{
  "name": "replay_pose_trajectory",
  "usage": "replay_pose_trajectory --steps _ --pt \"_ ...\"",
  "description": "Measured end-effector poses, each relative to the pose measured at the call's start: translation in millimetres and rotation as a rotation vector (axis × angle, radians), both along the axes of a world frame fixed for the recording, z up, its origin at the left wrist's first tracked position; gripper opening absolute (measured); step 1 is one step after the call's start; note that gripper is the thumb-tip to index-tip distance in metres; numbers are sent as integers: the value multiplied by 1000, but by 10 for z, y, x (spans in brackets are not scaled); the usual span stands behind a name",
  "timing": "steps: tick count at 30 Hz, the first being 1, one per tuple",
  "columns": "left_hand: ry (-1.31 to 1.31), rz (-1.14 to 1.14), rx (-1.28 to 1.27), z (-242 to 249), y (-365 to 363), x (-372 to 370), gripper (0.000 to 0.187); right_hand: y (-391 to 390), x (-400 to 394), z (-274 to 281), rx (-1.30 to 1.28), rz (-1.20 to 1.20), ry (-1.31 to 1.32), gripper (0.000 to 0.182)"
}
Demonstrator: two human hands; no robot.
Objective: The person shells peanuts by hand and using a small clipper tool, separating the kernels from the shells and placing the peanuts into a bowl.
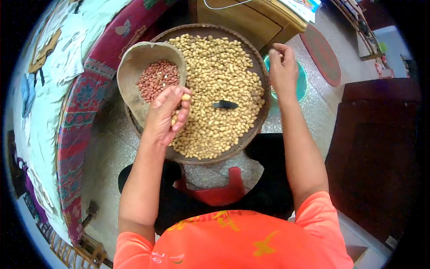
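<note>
Unshelled peanuts (215, 85) cover a wide round woven tray (266, 105) in front of my torso. A gourd-like scoop bowl (130, 85) lies on the tray's left side and holds reddish shelled peanuts (156, 78). My left hand (169, 114) is closed around several unshelled peanuts, one between thumb and fingertips, at the bowl's lower right edge. Over a green basin (303, 85) to the right of the tray is my right hand (284, 69), its fingers curled together; something small and pale shows at the fingertips. A small black object (225, 104) rests on the peanuts.
A bed with a patterned red side (80, 121) and pale green cloth runs along the left. Behind the tray stands a wooden cabinet (251, 22). An oval mat (320, 55) lies at the upper right, dark furniture (374, 152) at the right. A red stool (215, 193) shows below me.
</note>
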State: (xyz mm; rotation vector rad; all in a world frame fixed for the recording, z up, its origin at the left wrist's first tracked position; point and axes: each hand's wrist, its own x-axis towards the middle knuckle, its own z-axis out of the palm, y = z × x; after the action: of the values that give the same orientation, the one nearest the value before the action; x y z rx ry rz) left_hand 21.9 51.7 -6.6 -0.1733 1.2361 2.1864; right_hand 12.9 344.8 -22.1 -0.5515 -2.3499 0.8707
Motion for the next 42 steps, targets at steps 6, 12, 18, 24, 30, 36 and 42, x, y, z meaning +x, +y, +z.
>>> replay_pose_trajectory --steps 6,12,18,24,30,36,42 --pt "-16 -26 -129 9 85 14 22 78 222 -297 417 -18 -99 33" --pt "69 -34 -208 14 191 54 13 -917 505 103 -895 602 -352 17" --pt "253 -46 -269 -50 137 56 14 -1239 550 89 -1150 687 -323 17" --pt "116 -26 3 -6 80 48 19 -1289 482 188 -1183 686 -202 18" --pt "-4 -77 96 20 37 74 23 -1337 441 131 -1006 759 -114 17" --pt "-2 -138 36 12 -20 72 28 -1278 412 194 -864 827 -183 15" --pt "12 -136 114 7 -30 69 21 -1260 412 254 -708 795 -145 14"
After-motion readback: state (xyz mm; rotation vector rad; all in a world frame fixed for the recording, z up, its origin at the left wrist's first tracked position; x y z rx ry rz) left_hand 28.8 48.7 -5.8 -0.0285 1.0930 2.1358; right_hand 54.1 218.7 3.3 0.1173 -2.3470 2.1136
